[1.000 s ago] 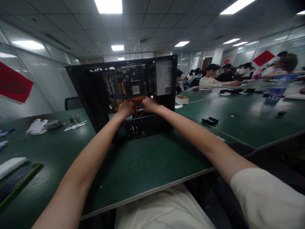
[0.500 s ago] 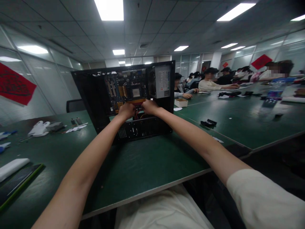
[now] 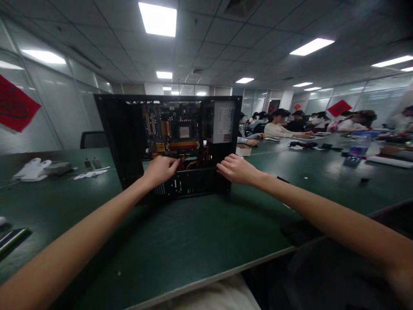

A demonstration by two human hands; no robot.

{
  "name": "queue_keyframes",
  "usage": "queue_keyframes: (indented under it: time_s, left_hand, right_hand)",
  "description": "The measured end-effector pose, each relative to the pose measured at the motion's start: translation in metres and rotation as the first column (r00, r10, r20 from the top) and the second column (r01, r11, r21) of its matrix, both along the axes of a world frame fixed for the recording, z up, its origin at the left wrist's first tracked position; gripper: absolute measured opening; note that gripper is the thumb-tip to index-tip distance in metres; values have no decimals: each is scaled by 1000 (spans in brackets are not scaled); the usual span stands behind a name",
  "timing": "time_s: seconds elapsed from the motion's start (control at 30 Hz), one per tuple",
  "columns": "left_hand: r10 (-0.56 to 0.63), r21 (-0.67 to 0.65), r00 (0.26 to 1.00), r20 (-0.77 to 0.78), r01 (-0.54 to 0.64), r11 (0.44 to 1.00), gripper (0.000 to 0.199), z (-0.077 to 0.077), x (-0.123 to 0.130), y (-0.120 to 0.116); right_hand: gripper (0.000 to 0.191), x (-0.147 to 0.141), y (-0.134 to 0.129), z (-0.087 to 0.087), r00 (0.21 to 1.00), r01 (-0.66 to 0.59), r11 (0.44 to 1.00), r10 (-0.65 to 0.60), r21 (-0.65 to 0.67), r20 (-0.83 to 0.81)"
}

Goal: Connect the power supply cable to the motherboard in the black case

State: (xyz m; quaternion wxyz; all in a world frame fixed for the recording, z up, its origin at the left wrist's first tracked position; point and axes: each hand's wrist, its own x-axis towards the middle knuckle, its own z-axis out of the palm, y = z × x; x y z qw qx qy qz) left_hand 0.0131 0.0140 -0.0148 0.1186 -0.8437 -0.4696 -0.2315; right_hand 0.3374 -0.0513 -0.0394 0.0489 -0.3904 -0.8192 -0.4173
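Observation:
An open black computer case (image 3: pixel 190 183) stands on the green table, its inside facing me. In it are a motherboard (image 3: pixel 174 122) with memory slots (image 3: pixel 183 145) and a silver processor socket (image 3: pixel 185 131), plus a metal power supply (image 3: pixel 225 122) at upper right. Coloured cables (image 3: pixel 195 162) hang below the board. My left hand (image 3: pixel 161 169) is closed in a pinch beside these cables; what its fingertips hold is hidden. At the case's lower right edge, my right hand (image 3: pixel 237 168) has its fingers curled inward; whether something is between them does not show.
A small open box (image 3: pixel 243 150) stands right of the case. Farther right are a plastic bottle (image 3: pixel 360 145) and dark parts (image 3: pixel 303 145). White bags (image 3: pixel 32 169) and a grey block (image 3: pixel 58 170) lie left. Other people (image 3: pixel 279 125) sit along the table.
Both hands have left the memory slots. My left hand has moved down and left towards the cables, my right hand down and right to the case's edge. The view has shifted slightly.

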Motion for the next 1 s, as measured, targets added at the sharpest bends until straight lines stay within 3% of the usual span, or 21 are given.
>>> queue_keyframes:
  time_s: [0.17, 0.3, 0.47, 0.63, 0.8, 1.0]
  left_hand:
    - [112, 68, 991, 78, -118, 991, 59, -8, 8, -6]
    - [136, 24, 980, 145, -141, 990, 56, -5, 5, 9]
    - [206, -104, 929, 307, -183, 978, 49, 2, -7, 35]
    - [216, -145, 889, 405, -171, 975, 48, 0, -25, 66]
    - [317, -126, 805, 501, -295, 947, 52, -9, -50, 90]
    - [306, -112, 802, 514, -290, 950, 50, -12, -86, 106]
  right_hand:
    - [34, 23, 23, 1, 992, -106, 993, 102, 56, 69]
    - [37, 16, 44, -6, 989, -147, 988, 145, 56, 28]
    - [36, -5, 41, -8, 995, -96, 994, 95, 57, 5]
    - [39, -43, 21, 1, 999, 15, 999, -14, -31, 39]
    - [43, -95, -1, 4, 998, 55, 998, -54, -26, 34]
    - [47, -163, -19, 6, 999, -42, 996, 40, -81, -18]
